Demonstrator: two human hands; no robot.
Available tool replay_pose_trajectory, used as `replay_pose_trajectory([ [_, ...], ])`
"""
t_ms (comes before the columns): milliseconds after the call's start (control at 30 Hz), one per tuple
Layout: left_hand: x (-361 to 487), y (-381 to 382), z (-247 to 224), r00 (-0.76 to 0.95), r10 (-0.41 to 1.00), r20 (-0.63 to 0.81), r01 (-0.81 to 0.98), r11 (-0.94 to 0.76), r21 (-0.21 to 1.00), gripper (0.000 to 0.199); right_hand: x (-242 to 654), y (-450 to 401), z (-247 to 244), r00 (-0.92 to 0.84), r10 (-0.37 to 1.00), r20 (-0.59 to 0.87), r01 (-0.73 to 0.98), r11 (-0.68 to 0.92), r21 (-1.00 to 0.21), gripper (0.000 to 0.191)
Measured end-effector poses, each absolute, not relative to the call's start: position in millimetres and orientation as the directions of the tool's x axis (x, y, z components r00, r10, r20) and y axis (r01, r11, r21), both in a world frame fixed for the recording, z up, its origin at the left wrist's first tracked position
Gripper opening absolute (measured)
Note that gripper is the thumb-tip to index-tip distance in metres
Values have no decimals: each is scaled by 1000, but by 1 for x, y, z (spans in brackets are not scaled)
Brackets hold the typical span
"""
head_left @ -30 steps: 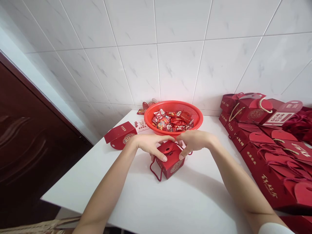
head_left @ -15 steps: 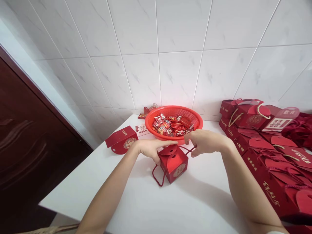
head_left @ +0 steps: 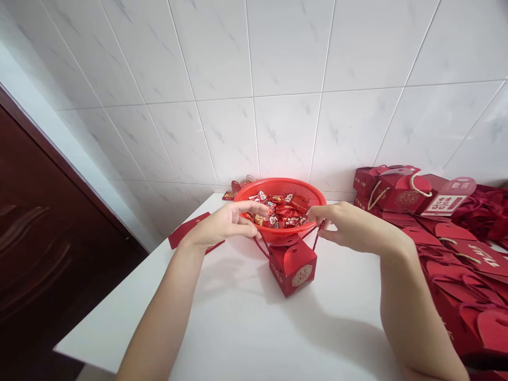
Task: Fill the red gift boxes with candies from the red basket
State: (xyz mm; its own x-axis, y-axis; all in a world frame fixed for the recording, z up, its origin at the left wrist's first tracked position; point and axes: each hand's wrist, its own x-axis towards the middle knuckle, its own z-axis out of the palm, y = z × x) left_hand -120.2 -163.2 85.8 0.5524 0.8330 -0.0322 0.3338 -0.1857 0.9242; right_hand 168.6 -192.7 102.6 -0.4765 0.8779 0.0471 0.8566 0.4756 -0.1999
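A small red gift box point(head_left: 294, 264) with a round gold emblem stands on the white table, its rounded top flaps folded over. My left hand point(head_left: 228, 222), at the box's upper left, pinches one dark red cord handle point(head_left: 262, 246), which is pulled up from the side. On the other side, my right hand point(head_left: 343, 225) has its fingers closed on the second cord handle point(head_left: 316, 237). Just behind the box is a red plastic basket point(head_left: 320, 198) with wrapped candies point(head_left: 288, 214) inside, partly covered by my left fingers.
Another red box point(head_left: 184, 230) lies at the left, mostly behind my left hand. Several finished-looking red boxes point(head_left: 456, 280) crowd the right side, with an open-flapped box point(head_left: 444, 196) on top. A tiled wall point(head_left: 286, 127) closes off the back; the table's left edge faces a dark door point(head_left: 39, 238).
My left hand has left the box's top and lifted the left cord, which hung down on the table before. My right hand has raised its cord. The view has shifted slightly.
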Motion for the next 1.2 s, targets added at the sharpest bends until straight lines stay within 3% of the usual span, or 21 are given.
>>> replay_pose_trajectory([
  [200, -110, -170, 85, 556, 808, 196, 116, -309, 944, 36, 165, -197, 105, -546, 790, 281, 724, 613, -316, 18],
  [400, -85, -183, 73, 524, 700, 485, -49, -544, 838, 18, 156, -205, 108, -622, 632, 463, 467, 774, -428, 16],
  [667, -67, -190, 61, 267, 572, 775, 68, -814, 577, 25, 137, -203, 100, -479, 582, 657, 322, 813, -485, 10],
  [800, -65, -188, 59, 218, 501, 838, 148, -865, 479, 26, 125, -201, 93, -374, 632, 678, 283, 774, -566, 4],
  [967, -64, -185, 58, 223, 413, 883, 249, -900, 358, 26, 116, -201, 89, -295, 739, 606, 232, 670, -705, 7],
  [1200, -63, -184, 57, 285, 431, 856, 322, -884, 339, 28, 115, -201, 87, -244, 838, 488, 235, 539, -809, 11],
])
